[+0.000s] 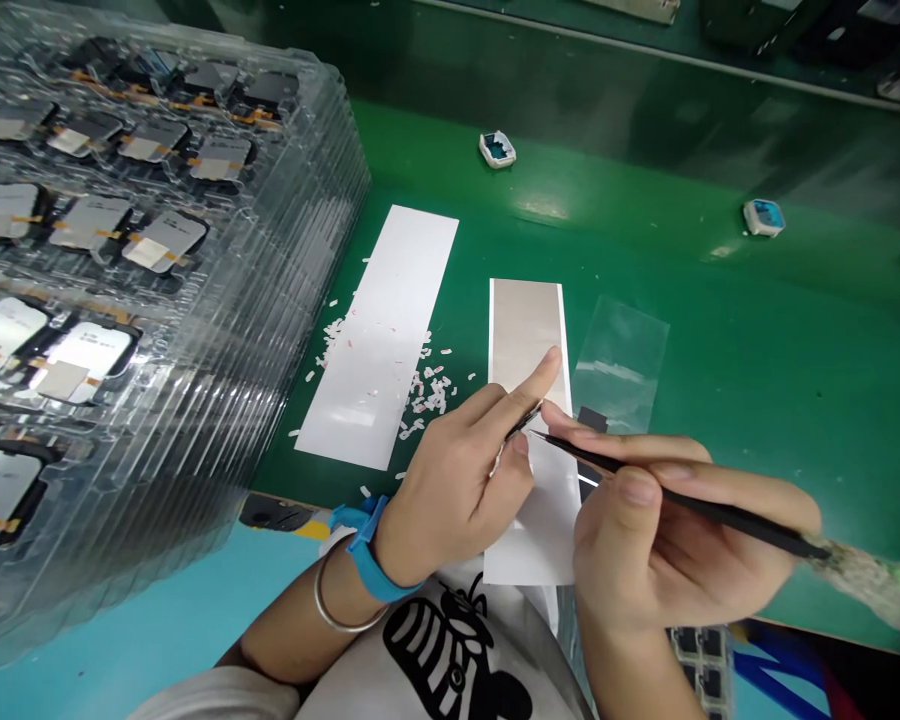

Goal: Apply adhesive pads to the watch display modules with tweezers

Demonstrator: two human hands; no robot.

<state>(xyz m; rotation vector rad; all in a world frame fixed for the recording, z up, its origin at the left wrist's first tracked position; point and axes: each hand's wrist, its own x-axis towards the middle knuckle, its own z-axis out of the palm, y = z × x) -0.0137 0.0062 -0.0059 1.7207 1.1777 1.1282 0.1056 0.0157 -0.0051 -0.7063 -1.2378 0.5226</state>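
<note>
My right hand (682, 530) grips black tweezers (622, 465) like a pen, their tips pointing left. My left hand (469, 460) pinches a small dark part (523, 422) between thumb and fingers, its index finger stretched out; most of the part is hidden. The tweezer tips come close to this part; whether they touch it I cannot tell. Beneath both hands lies a white strip (529, 550) with a beige-grey upper area. Left of it is another white sheet (379, 340), with many tiny white scraps (427, 390) scattered around it.
A tall stack of clear plastic trays (300, 230) at left holds several screen modules (82, 362). A clear plastic sheet (622, 350) lies right of the strip. Small white watch-like cases (497, 150) sit farther back on the green bench (720, 340). A dark tray (701, 660) is at lower right.
</note>
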